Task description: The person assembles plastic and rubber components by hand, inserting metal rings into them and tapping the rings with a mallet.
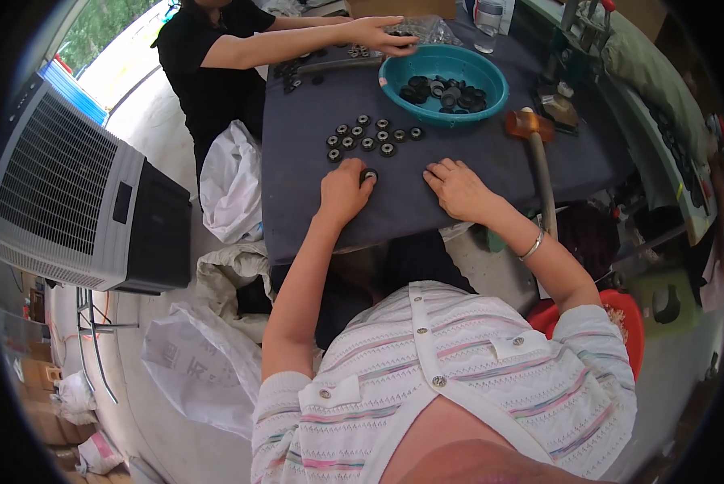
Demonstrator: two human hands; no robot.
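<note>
My left hand (344,194) rests on the dark cloth-covered table, with thumb and fingers closed around a small black roller wheel (368,174) that has a light metal centre. My right hand (460,190) lies palm down on the cloth, fingers slightly bent and a little apart, and nothing shows in it. Just beyond my left hand, several similar roller wheels (367,144) lie in loose rows with their metal centres facing up. A teal plastic basin (491,113) behind them contains more black round parts (450,97).
Across the table, a person in black stretches an arm and hand (378,34) over the basin's far rim. A mallet (529,125) with an orange head lies right of the basin. Beyond stand a clear bottle (488,24) and a green press (575,48). An air cooler (71,194) stands left.
</note>
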